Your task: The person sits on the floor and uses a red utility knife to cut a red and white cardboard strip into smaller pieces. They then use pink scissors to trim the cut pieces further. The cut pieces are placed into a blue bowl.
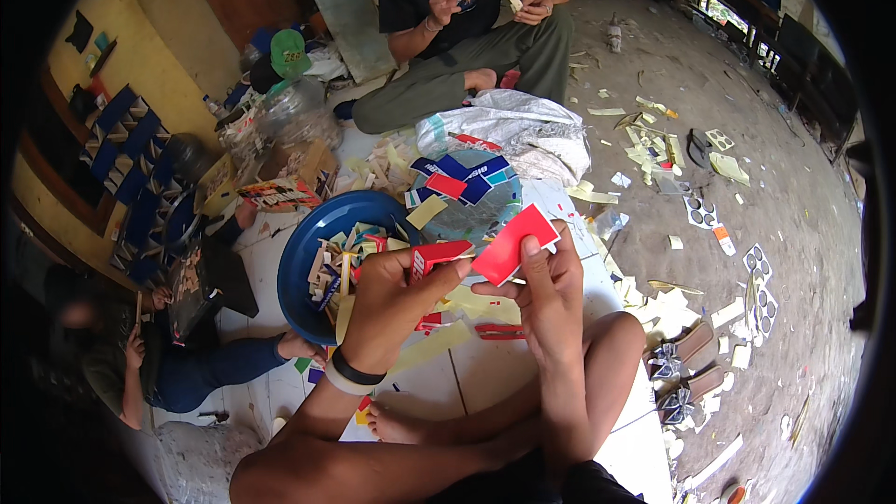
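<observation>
My left hand [387,299], with a black and a white band at its wrist, is closed round a folded red card piece [437,257]. Between the thumb and fingers of my right hand [551,294] is a flat red card [509,245] with a white edge. The two red pieces meet or nearly meet in front of me; I cannot tell if they touch. Just beyond my left hand stands a blue basin [291,261] filled with small folded cream and coloured pieces. Blue, red and cream cards [467,177] lie on a round translucent tub [499,210] farther out.
Across from me a seated person [467,37] holds a white tool and a small cream piece. At the left another person [140,345] sits beside a black box [215,289]. A white sack [513,135] lies beyond the tub. Sandals [686,373] and paper scraps cover the right-hand floor.
</observation>
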Motion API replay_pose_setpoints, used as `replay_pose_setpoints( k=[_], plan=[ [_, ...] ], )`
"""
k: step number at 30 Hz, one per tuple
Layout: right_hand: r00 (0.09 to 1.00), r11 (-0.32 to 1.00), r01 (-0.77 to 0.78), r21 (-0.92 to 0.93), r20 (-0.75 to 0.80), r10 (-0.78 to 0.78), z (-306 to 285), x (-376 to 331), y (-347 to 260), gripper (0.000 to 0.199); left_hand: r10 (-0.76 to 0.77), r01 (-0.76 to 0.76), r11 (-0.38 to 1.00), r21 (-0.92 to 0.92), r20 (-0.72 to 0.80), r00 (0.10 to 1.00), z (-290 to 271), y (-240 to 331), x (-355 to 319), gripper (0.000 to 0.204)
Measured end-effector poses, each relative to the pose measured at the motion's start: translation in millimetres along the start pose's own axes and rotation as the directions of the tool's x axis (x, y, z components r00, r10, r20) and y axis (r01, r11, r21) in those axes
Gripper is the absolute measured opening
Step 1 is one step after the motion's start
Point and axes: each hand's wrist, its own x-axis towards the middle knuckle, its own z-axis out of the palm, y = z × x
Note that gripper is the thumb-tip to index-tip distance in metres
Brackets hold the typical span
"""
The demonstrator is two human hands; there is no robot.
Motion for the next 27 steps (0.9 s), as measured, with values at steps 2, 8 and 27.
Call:
replay_pose_setpoints(
  k=[2, 8, 27],
  plan=[
    [0.999, 1.0, 0.014, -0.022, -0.035, -0.015, 2.7, -1.7, 2.4, 0.02, -0.02, 0.02, 0.999, -0.027, 0.01, 1.0, 1.7, -1.4, -1.3, 0.023],
    [0.995, 0.998, 0.055, -0.003, -0.083, -0.056, 6.1, -4.9, 7.4, 0.023, 0.008, -0.007, 0.993, -0.121, 0.009, 1.0, 5.2, -2.0, -2.0, 0.025],
    [0.994, 0.988, 0.083, -0.132, -0.066, -0.092, -1.6, -7.5, 10.7, 0.027, 0.086, -0.09, 0.993, -0.071, -0.06, 0.994, 11.2, 4.5, -6.8, 0.021]
  ],
)
